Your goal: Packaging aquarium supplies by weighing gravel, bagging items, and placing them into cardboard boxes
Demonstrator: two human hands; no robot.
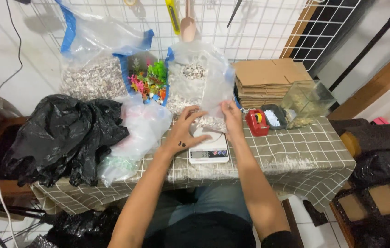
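Two hands: both are working over the digital scale (208, 149) near the table's front edge.
Left hand (186, 130): fingers are curling loosely around the lower side of the small clear bag (212, 120), touching it.
Right hand (232, 117): fingers are pinching the same bag's right side, closed on the plastic.
Small clear bag: it is sitting on the scale platform, holding pale gravel at its bottom.
Tall clear bag (198, 76): it is standing open just behind the scale, filled with white and grey gravel.
Large blue-edged bag (95, 69): it is leaning at the table's back left, carrying mixed pebbles.
Plastic plants (149, 81): green, pink and orange pieces are lying between the two gravel bags.
Black bag (64, 135): it is slumping crumpled over the table's left edge.
Glass tank (306, 102): it is standing at the back right corner; contents cannot be told.
Cardboard stack (268, 79): flat sheets are lying beside the tank.
Tape dispenser (257, 121): red, it is resting right of the scale.
Table (305, 151): a checked cloth is covering it.
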